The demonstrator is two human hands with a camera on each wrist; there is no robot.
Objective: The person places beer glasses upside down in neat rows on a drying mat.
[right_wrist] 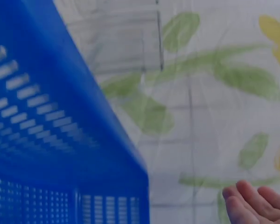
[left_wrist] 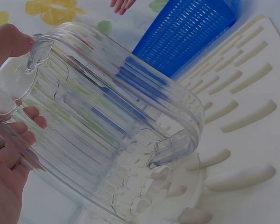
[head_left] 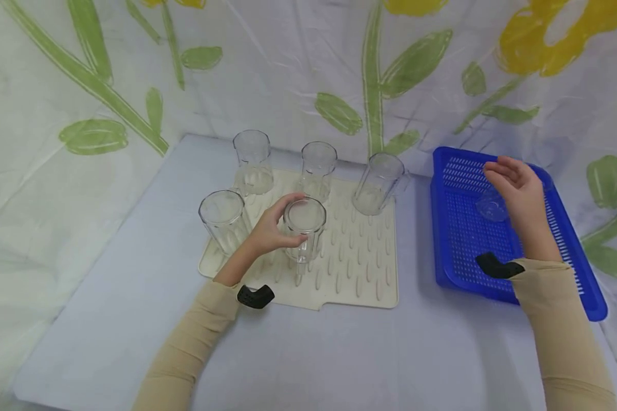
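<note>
My left hand grips a clear ribbed mug near its upper end, thumb on one side and fingers on the other. Its handle faces the near side, and in the left wrist view the mug's lower end is close over the cream ribbed mat. Over the blue basket, my right hand hangs with relaxed fingers and nothing between them. Below and beside it, partly hidden, a clear glass vessel lies in the basket. The right wrist view shows these fingertips near the basket's wall.
Several other clear mugs stand on the mat: one at the left, and a back row with a left mug, a middle mug and a right mug. A flower-patterned curtain rises behind the pale table.
</note>
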